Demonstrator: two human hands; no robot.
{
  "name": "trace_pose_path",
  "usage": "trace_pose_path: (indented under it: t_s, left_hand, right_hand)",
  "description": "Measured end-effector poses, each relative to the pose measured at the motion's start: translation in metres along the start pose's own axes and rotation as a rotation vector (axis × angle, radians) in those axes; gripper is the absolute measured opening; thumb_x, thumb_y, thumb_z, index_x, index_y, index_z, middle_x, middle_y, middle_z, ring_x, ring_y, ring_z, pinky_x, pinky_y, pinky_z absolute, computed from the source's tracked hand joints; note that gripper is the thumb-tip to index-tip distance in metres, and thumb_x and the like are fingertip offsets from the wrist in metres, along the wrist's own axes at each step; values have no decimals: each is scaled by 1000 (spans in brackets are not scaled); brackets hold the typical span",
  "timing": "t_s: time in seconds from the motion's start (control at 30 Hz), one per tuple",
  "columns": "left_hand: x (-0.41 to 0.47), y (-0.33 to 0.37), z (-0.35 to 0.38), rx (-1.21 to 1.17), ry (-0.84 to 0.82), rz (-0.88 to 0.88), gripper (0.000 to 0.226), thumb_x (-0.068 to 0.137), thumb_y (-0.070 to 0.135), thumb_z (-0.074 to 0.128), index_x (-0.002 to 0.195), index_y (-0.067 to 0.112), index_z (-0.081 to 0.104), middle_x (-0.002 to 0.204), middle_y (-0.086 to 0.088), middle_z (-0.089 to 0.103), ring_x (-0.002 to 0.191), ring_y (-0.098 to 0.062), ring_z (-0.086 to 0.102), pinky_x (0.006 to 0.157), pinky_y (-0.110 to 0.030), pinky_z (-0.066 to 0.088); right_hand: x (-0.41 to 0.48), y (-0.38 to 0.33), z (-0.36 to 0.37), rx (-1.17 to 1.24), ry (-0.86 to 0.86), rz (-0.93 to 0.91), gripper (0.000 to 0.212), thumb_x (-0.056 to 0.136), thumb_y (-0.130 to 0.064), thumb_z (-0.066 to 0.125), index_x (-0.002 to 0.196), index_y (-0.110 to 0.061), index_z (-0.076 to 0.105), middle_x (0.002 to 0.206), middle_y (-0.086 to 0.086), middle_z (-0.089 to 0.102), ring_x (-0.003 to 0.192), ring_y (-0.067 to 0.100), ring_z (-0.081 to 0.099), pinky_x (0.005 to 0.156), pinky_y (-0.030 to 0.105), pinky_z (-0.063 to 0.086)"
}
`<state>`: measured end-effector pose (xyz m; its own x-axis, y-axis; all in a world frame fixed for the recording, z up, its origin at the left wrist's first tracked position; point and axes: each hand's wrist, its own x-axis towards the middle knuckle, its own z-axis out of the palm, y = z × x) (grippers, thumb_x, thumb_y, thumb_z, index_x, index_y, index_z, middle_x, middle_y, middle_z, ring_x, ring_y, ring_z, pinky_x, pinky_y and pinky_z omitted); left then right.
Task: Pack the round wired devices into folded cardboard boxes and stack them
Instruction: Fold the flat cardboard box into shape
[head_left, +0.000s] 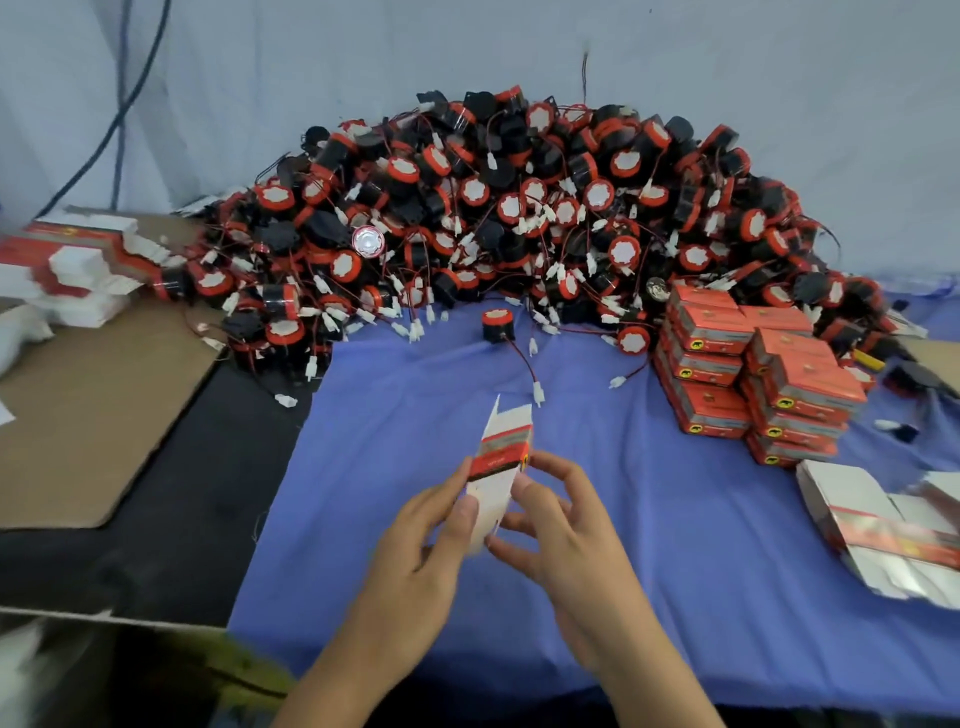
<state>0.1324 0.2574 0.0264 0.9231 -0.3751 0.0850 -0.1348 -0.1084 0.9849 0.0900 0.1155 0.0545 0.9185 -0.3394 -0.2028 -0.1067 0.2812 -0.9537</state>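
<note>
Both hands pinch a flat carton (501, 470) at lower centre: left hand (423, 540) on its left edge, right hand (558, 525) on its right. Long axis points up-frame at a loose device (496, 325) straight beyond; right hand slightly nearer. Packed stack (753, 374) sits right.

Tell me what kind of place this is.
Probably a small hand-packing bench in a workshop: a huge heap of round wired devices is piled at the back, packed red boxes are stacked on the right, and the left hand and right hand hold an open carton.
</note>
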Motion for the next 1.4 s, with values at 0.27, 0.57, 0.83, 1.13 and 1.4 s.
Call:
trace_pose_path:
  t_s: [0.27, 0.57, 0.83, 1.13, 1.4]
  left_hand:
    - [0, -8, -10, -65, 100, 240, 74, 75, 37, 87, 139, 48, 52, 143, 18, 58, 136, -7, 53, 104, -23, 49]
    - [4, 11, -33, 74, -65, 331, 55, 77, 31, 82, 127, 44, 65, 137, 9, 63, 137, -16, 52, 109, -22, 42]
    - [9, 31, -46, 91, -236, 297, 65, 58, 40, 94, 118, 47, 70, 129, 11, 66, 130, -13, 57, 105, -22, 45]
    - [5, 35, -45, -28, -161, 208, 60, 50, 63, 92, 102, 40, 71, 126, 9, 71, 127, -13, 61, 108, -27, 46]
    - [4, 35, -52, -68, -286, 167, 82, 55, 77, 82, 126, 39, 68, 139, 9, 65, 136, -11, 54, 111, -28, 44]
  right_hand:
    - [-14, 3, -4, 191, -21, 175, 32, 100, -36, 57, 119, -15, 70, 112, 12, 77, 108, 23, 74, 85, 38, 63]
    - [-10, -17, -32, 139, -139, 86, 56, 83, -26, 64, 136, -43, 64, 144, -11, 56, 136, 13, 52, 95, 53, 58]
    - [-6, -22, -31, 63, -218, 165, 37, 81, -29, 75, 117, -17, 77, 129, 19, 66, 111, 25, 62, 85, 45, 61]
    - [-12, -30, -23, -85, -174, 133, 12, 97, -10, 68, 105, -15, 77, 111, 16, 72, 101, 35, 69, 81, 46, 62]
    - [-14, -37, -21, -142, -125, 121, 11, 97, -9, 68, 102, -14, 76, 113, 15, 73, 100, 34, 74, 82, 49, 63]
